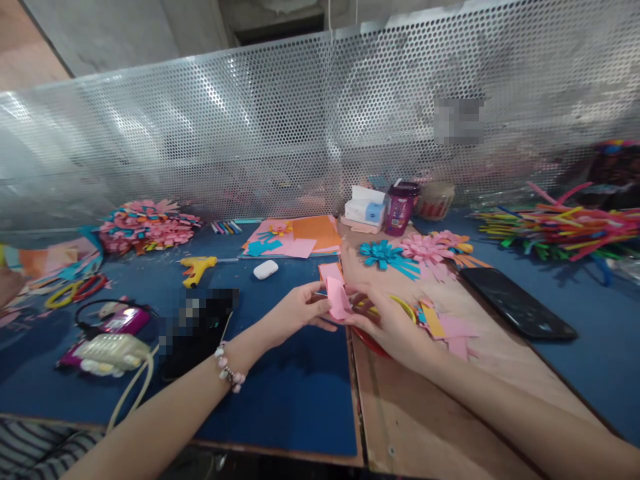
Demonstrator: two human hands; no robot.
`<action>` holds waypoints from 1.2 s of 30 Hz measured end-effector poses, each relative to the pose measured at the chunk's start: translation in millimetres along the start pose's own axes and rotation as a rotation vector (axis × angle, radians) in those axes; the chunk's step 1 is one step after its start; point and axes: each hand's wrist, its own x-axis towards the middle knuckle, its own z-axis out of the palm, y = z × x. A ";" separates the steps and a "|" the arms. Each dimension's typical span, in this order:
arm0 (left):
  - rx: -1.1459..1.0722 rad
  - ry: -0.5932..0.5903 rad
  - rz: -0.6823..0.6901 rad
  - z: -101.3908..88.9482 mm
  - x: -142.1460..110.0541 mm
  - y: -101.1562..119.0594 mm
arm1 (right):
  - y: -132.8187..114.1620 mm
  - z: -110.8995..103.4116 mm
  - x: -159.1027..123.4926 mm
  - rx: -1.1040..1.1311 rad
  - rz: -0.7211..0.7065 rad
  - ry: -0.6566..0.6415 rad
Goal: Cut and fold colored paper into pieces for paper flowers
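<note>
A small folded piece of pink paper (338, 300) is held up between both hands above the seam of the table. My left hand (305, 308), with a beaded bracelet at the wrist, pinches its left edge between thumb and fingers. From the other side, my right hand (383, 320) grips the right edge. Partly hidden under my right hand are yellow and red curved loops (404, 308), which look like scissor handles. Small pink and orange paper strips (453, 330) lie to the right of them. Blue (383, 255) and pink (430, 245) paper flowers sit farther back.
Coloured paper sheets (315, 233) lie at the back, near a tissue pack (365, 208) and a purple cup (401, 210). On the left are a yellow glue gun (199, 268), a white case (265, 269), a power strip (115, 353) and another person's hand (10, 285). A phone (517, 301) rests right.
</note>
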 end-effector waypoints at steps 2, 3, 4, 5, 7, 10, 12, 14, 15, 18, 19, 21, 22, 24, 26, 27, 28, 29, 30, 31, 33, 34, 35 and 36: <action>0.011 -0.018 -0.021 -1.0 0.2 -0.4 | -1.3 0.7 0.5 0.031 0.022 0.012; 0.013 -0.031 -0.030 -1.4 0.1 -0.7 | -2.4 0.9 0.6 0.043 0.040 0.024; 0.013 -0.041 -0.036 -1.9 0.0 -0.9 | -3.6 1.1 0.6 0.055 0.059 0.036; 0.011 -0.046 -0.039 -2.2 -0.2 -1.2 | -5.0 1.0 0.6 0.064 0.073 0.047; 0.007 -0.038 -0.037 -2.5 -0.7 -1.7 | -8.3 0.2 0.3 0.077 0.081 0.060; 0.015 -0.009 -0.023 -2.4 -1.2 -1.5 | -14.1 -2.3 -0.3 0.084 0.067 0.053; 0.018 0.005 -0.009 -2.3 -1.5 -0.5 | -18.0 -3.9 -0.6 0.072 0.036 0.045; 0.013 0.012 0.000 -2.3 -1.7 0.7 | -20.7 -4.7 -1.1 0.043 -0.024 0.069; 0.010 0.014 0.001 -2.3 -1.9 1.2 | -21.2 -4.8 -1.5 0.031 -0.051 0.091; 0.008 0.024 -0.010 -2.5 -2.1 1.5 | -19.7 -3.5 -2.7 0.063 -0.021 0.143; 0.014 0.032 -0.014 -2.5 -2.1 1.1 | -18.5 -2.9 -2.9 0.106 0.031 0.154; 0.035 0.050 -0.010 -2.3 -2.0 -0.1 | -16.2 -1.9 -2.1 0.232 0.154 0.183; 0.047 0.061 0.006 -2.1 -2.0 -0.9 | -15.4 -1.7 -1.2 0.320 0.218 0.202; 0.065 0.071 0.058 -1.2 -2.3 -2.3 | -14.5 -2.1 1.5 0.524 0.343 0.224; 0.081 0.072 0.111 0.2 -2.9 -2.9 | -14.0 -2.9 4.7 0.711 0.452 0.240; 0.087 0.070 0.129 1.0 -3.3 -2.7 | -13.7 -3.4 6.1 0.781 0.488 0.258; 0.090 0.065 0.142 1.7 -3.7 -2.2 | -13.4 -3.7 7.4 0.831 0.509 0.278; 0.087 0.061 0.154 2.3 -4.2 -1.4 | -13.1 -3.8 8.4 0.862 0.518 0.300; 0.082 0.055 0.166 2.7 -4.7 -0.3 | -13.1 -3.8 9.1 0.881 0.523 0.319; 0.077 0.044 0.178 2.7 -5.2 1.1 | -13.3 -3.5 9.6 0.891 0.528 0.329; 0.115 0.022 0.194 1.9 -5.9 4.1 | -14.2 -2.8 10.2 0.884 0.538 0.331; 0.171 0.015 0.193 0.9 -6.1 5.4 | -14.6 -2.9 10.4 0.871 0.534 0.322; 0.237 0.018 0.189 -0.5 -6.1 6.4 | -14.7 -3.6 10.9 0.848 0.525 0.304; 0.301 0.028 0.182 -2.2 -5.7 7.0 | -14.4 -5.3 11.6 0.809 0.506 0.280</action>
